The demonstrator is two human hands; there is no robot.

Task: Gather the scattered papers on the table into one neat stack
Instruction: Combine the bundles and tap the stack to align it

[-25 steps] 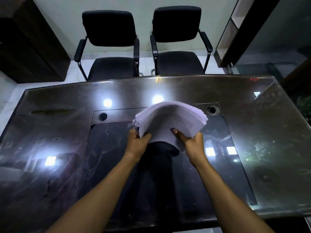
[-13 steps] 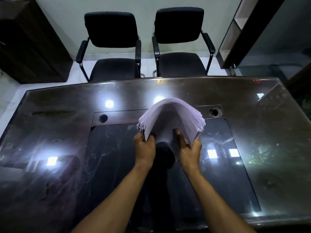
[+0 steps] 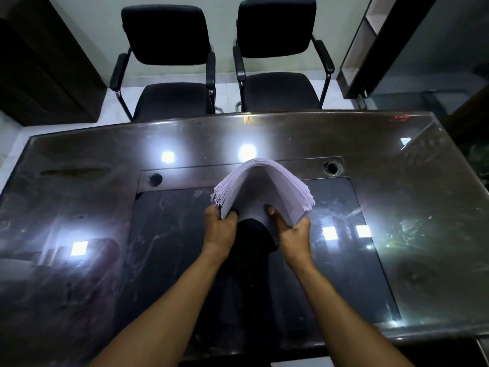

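A thick stack of white papers (image 3: 267, 189) is held above the middle of the dark glossy table (image 3: 79, 260). The stack is bent into an arch, its two side edges drooping and slightly fanned. My left hand (image 3: 221, 229) grips its left near edge with the thumb on top. My right hand (image 3: 291, 234) grips its right near edge the same way. No loose sheets show on the table.
Two black armchairs (image 3: 169, 62) (image 3: 277, 56) stand against the table's far edge. A dark cabinet (image 3: 39, 62) is at the far left and a shelf unit (image 3: 370, 43) at the far right. Two round cable holes (image 3: 154, 179) (image 3: 330, 168) sit in the tabletop.
My hands have moved closer together, so the stack has bent from a shallow curve into a tighter arch. The camera view has shifted slightly.
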